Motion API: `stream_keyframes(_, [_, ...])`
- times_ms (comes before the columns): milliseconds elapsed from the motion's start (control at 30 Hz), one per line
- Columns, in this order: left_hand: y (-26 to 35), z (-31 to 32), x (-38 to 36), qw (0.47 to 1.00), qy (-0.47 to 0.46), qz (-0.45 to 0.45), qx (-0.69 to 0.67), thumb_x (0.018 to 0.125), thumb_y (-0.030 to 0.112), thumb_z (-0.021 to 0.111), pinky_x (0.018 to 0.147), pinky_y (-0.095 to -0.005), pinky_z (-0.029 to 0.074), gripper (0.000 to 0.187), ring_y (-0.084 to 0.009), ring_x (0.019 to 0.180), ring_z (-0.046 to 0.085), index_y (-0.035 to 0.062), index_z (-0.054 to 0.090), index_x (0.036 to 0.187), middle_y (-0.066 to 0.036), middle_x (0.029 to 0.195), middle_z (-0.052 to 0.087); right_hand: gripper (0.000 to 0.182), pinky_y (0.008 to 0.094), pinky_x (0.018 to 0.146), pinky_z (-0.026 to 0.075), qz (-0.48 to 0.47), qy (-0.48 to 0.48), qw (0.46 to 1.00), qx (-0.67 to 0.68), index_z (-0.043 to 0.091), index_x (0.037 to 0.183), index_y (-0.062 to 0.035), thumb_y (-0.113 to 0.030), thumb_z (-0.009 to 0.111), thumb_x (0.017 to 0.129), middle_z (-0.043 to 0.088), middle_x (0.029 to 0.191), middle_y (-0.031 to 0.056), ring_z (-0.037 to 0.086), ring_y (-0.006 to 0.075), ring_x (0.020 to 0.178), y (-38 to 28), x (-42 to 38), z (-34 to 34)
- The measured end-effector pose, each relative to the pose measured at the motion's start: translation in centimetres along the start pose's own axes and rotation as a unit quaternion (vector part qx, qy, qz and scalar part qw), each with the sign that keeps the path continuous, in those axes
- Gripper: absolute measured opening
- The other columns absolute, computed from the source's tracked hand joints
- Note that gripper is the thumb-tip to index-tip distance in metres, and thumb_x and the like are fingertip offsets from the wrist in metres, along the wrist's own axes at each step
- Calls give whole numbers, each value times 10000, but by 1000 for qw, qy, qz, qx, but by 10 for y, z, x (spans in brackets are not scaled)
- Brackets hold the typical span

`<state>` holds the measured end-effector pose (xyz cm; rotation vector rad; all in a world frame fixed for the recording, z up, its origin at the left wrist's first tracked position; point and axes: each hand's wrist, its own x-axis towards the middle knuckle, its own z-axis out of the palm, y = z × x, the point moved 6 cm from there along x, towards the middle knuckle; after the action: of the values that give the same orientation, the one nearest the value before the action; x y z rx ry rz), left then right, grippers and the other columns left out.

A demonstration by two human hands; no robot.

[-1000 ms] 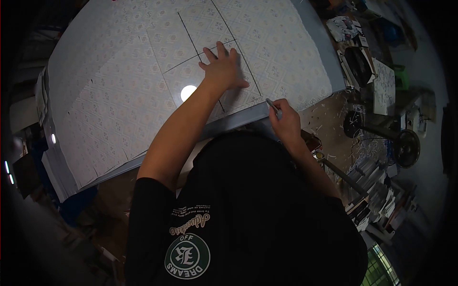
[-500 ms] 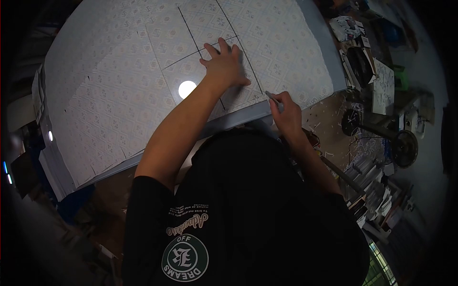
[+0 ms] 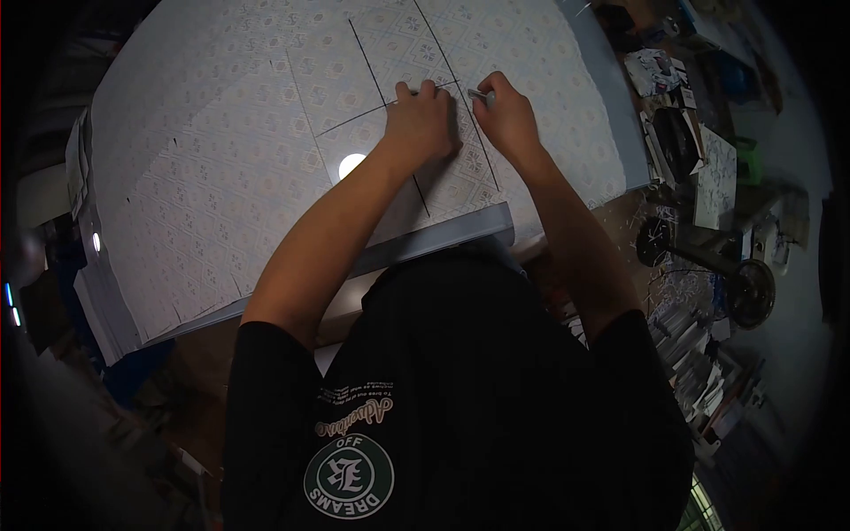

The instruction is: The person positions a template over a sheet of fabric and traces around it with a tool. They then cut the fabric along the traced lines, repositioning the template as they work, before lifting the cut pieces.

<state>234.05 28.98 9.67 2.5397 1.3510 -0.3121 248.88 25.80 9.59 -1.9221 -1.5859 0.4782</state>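
Observation:
A pale patterned sheet (image 3: 221,168) with dark straight lines crossing on it covers the table. My left hand (image 3: 419,122) rests on the sheet beside the crossing lines, its fingers curled; whether anything lies under them is hidden. To its right, my right hand (image 3: 507,115) is closed on a small grey tool (image 3: 481,96), whose tip is near the right-hand long line, just below the crossing line. The tool's exact kind cannot be made out.
The table's grey edge (image 3: 443,232) runs close to my body. On the right are a dark round-ended stand (image 3: 751,292), stacked papers (image 3: 682,341), a pale board (image 3: 714,181) and a green object (image 3: 749,161). Scraps litter the floor there.
My right hand has moved up the sheet with the tool, from the near edge to beside my left hand. My left hand's spread fingers have curled in.

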Motion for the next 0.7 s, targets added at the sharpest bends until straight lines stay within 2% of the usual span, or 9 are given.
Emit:
stream_keyframes(67, [-42,4,35,995,29,-9,-93,678,510,894,955,-540,560,959,-544,1213,548,54,499,1422,-273,1452,449,177,419,759,558,7,-25,1000,13,622,1040,-34,-114,716,913,734,950,192,721,404,911,2,-1,-4])
stream_keyframes(100, [-51,-9,38,995,31,-12,-97,678,510,894,955,-540,560,959,-544,1213,548,54,499,1422,-273,1452,449,177,414,762,560,14,-52,998,26,621,1040,-34,-109,716,911,736,959,193,725,397,906,4,-3,-4])
stream_keyframes(167, [-77,-34,46,993,24,-96,-70,669,440,912,977,-462,564,932,-500,1203,571,6,519,1394,-262,1382,495,177,411,763,562,21,-44,998,31,621,1037,-33,-108,719,909,737,963,193,729,391,901,4,-8,-2])
stream_keyframes(267, [-80,-30,57,993,-18,-97,-65,620,430,954,977,-466,570,1028,-506,1233,555,-31,487,1411,-304,1447,447,173,408,765,564,10,-12,999,46,621,1026,-33,-105,723,906,739,961,192,735,378,895,8,-2,8])
stream_keyframes(333, [-80,-26,60,992,-16,-108,-64,610,427,965,974,-469,572,1059,-506,1240,552,-40,471,1422,-315,1483,416,168,408,766,565,-11,8,998,56,621,1018,-34,-103,724,905,740,953,191,737,373,893,8,15,13])
stream_keyframes(467, [-78,-27,59,989,-18,-125,-78,590,409,986,966,-480,577,1124,-500,1260,545,-45,431,1455,-339,1563,332,175,422,758,569,-25,16,999,24,636,1020,-35,-108,730,892,739,943,204,730,393,879,-13,102,36])
stream_keyframes(567, [-77,-25,59,986,-7,-140,-86,588,366,986,942,-469,590,1109,-488,1267,545,-46,432,1455,-332,1557,347,192,436,752,570,-52,26,998,10,643,1023,-37,-118,741,879,739,944,211,721,412,872,-26,163,51])
stream_keyframes(700, [-77,-24,58,985,3,-155,-81,575,355,988,906,-456,605,1112,-479,1261,552,-46,435,1453,-328,1557,355,198,448,747,567,-80,40,996,24,646,1018,-42,-138,747,878,739,938,208,720,417,866,-27,196,62])
